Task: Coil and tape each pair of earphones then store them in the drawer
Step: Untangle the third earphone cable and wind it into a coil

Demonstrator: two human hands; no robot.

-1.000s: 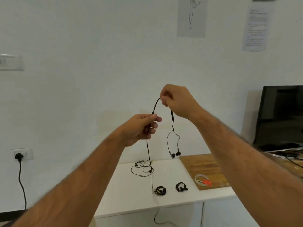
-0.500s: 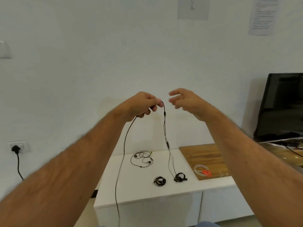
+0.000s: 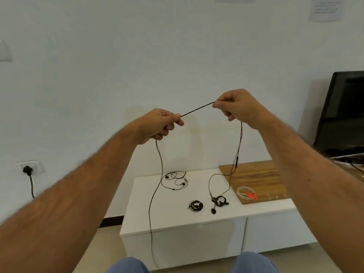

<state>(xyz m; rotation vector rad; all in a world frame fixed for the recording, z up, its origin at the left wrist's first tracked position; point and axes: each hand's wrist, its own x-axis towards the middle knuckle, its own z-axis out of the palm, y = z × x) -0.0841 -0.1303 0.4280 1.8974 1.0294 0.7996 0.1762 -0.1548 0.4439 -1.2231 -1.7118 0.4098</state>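
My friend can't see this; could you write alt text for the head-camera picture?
Two bare hands, left hand and right hand, pinch a thin black earphone cable taut between them above a white cabinet, both ends hanging down.

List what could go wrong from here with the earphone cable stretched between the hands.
The earbud end dangles onto a coiled pair and may snag it. The long tail below the left hand hangs past the cabinet edge, ready to catch. The right hand could overstrain the taut cable.
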